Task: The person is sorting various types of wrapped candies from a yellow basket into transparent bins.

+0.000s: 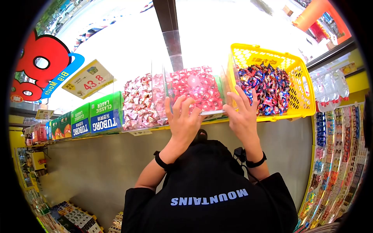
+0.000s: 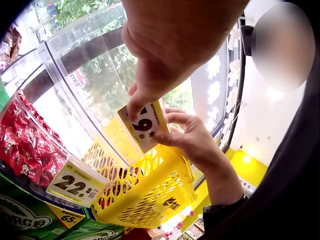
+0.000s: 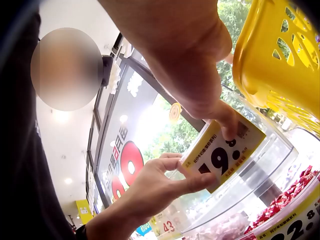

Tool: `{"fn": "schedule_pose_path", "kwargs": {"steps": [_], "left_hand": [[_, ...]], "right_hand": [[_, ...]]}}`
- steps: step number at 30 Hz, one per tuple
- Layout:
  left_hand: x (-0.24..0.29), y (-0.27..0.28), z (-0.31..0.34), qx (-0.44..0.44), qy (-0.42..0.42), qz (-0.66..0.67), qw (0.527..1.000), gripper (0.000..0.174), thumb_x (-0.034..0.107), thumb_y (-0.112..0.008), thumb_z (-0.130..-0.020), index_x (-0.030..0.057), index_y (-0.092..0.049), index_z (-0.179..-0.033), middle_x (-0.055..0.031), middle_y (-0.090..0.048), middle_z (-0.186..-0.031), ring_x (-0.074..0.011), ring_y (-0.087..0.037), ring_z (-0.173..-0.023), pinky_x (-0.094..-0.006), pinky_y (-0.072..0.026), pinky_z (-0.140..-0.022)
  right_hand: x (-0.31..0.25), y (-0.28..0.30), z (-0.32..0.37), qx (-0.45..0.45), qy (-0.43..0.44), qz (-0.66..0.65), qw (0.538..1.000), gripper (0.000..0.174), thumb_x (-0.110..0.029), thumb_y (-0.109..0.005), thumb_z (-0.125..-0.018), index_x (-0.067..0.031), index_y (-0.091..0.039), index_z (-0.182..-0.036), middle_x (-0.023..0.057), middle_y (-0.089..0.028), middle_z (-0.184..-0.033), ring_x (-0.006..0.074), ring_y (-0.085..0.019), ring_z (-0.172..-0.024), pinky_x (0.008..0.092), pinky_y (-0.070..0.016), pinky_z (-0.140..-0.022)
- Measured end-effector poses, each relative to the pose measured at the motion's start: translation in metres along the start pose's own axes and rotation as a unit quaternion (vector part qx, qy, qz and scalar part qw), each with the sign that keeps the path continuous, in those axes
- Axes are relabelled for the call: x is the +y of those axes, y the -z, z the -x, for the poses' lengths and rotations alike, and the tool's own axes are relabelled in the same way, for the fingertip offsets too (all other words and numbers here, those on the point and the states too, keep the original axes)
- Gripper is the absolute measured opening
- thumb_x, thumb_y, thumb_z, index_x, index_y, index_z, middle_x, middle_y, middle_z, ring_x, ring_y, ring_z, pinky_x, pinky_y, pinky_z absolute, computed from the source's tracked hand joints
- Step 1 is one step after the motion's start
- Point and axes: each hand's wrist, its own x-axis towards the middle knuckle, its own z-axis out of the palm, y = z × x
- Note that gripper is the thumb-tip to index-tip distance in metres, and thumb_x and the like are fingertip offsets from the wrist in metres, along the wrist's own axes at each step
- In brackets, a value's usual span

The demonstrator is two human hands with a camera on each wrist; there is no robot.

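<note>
Both hands hold a yellow-bordered price card upright between them. My left hand pinches one end, thumb on the printed front and fingers behind. At the other end my right hand grips it the same way, its thumb flat on the front. Large black digits ending in 9.8 show on the card, partly covered by the thumbs. In the head view the card is nearly edge-on, at the front of a clear bin of red wrapped candies. Another price card, reading 22.8, sits on that bin's front.
A yellow perforated basket of dark wrapped candies stands at the right. Pink wrapped candies fill a clear bin at the left, beside green and blue beer cartons. Stocked shelves line the far right.
</note>
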Motion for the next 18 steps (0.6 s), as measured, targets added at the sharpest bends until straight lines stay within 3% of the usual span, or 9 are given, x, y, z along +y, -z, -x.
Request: {"fn": "schedule_pose_path", "kwargs": {"steps": [8, 11, 14, 17, 18], "left_hand": [[-0.003, -0.003, 0.008, 0.001, -0.008, 0.012, 1.000, 0.032, 0.029, -0.097, -0.066, 0.0159, -0.073, -0.083, -0.0015, -0.066, -0.121, -0.0271, -0.056, -0.133, -0.0631, -0.0244, -0.128], [-0.006, -0.005, 0.013, 0.001, -0.028, -0.012, 1.000, 0.031, 0.030, -0.096, -0.070, 0.0188, -0.075, -0.091, -0.0025, -0.064, -0.128, -0.0281, -0.053, -0.136, -0.0636, -0.0240, -0.129], [-0.005, -0.003, 0.031, 0.104, -0.026, -0.017, 0.994, 0.031, 0.026, -0.093, -0.076, 0.0232, -0.078, -0.103, -0.0029, -0.060, -0.137, -0.0292, -0.048, -0.141, -0.0637, -0.0239, -0.130], [-0.012, -0.004, 0.078, 0.112, -0.040, -0.027, 0.993, 0.033, 0.022, -0.088, -0.081, 0.0274, -0.078, -0.112, -0.0034, -0.057, -0.143, -0.0305, -0.044, -0.143, -0.0633, -0.0242, -0.130], [-0.012, -0.004, 0.092, 0.071, -0.034, -0.028, 0.996, 0.036, 0.020, -0.083, -0.084, 0.0280, -0.079, -0.119, -0.0025, -0.057, -0.143, -0.0290, -0.045, -0.143, -0.0627, -0.0257, -0.130]], "right_hand": [[-0.018, 0.005, -0.003, -0.038, -0.020, 0.037, 0.998, 0.006, -0.008, -0.072, -0.087, -0.0117, -0.070, -0.092, 0.0099, -0.064, -0.141, 0.0295, -0.051, -0.149, 0.0776, -0.0165, -0.126], [-0.029, -0.003, -0.011, -0.052, 0.022, 0.009, 0.998, 0.003, -0.010, -0.070, -0.088, -0.0106, -0.070, -0.091, 0.0115, -0.062, -0.144, 0.0301, -0.051, -0.148, 0.0784, -0.0161, -0.126], [-0.026, -0.006, -0.019, -0.048, 0.038, -0.004, 0.998, 0.002, -0.011, -0.071, -0.086, -0.0093, -0.070, -0.085, 0.0106, -0.063, -0.141, 0.0308, -0.053, -0.145, 0.0769, -0.0176, -0.127], [-0.026, -0.007, -0.021, -0.046, 0.046, -0.014, 0.998, 0.005, -0.011, -0.074, -0.084, -0.0092, -0.070, -0.083, 0.0100, -0.064, -0.140, 0.0311, -0.053, -0.145, 0.0743, -0.0194, -0.128], [-0.026, -0.006, -0.022, -0.045, 0.049, -0.017, 0.998, 0.006, -0.011, -0.076, -0.083, -0.0092, -0.070, -0.083, 0.0098, -0.064, -0.139, 0.0312, -0.053, -0.145, 0.0733, -0.0200, -0.128]]}}
